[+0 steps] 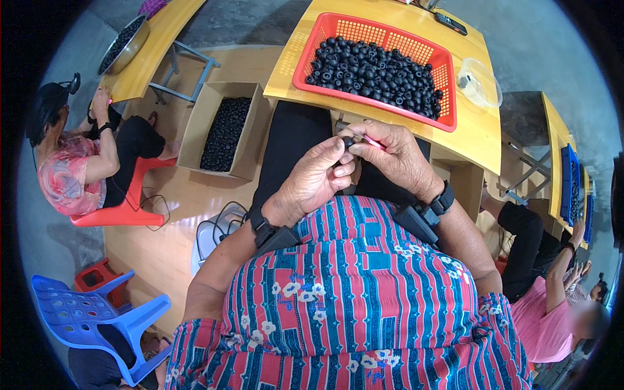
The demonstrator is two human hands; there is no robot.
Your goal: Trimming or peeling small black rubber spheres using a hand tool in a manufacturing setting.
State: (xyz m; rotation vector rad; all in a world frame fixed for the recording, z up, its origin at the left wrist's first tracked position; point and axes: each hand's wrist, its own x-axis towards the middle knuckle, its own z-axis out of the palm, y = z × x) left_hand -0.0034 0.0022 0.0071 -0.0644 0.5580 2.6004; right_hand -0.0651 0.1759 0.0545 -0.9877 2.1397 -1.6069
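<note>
My left hand [317, 170] pinches a small round black piece [348, 141] between thumb and fingers, above my lap. Bent close against it, my right hand [398, 156] grips a slim tool with a pink handle [373, 142]; its working end is hidden by the fingers. Both hands meet at the piece, just short of the table's near edge. Beyond them stands a red plastic lattice basket [364, 29], heaped with small black rings [374, 75] that look hollow.
The yellow table [478, 140] also bears a clear plastic tub [480, 83] and a dark phone-like device [450, 23]. At left, a cardboard box [249, 153] holds more black pieces. A blue chair [78, 312] stands lower left. Co-workers sit at left and right.
</note>
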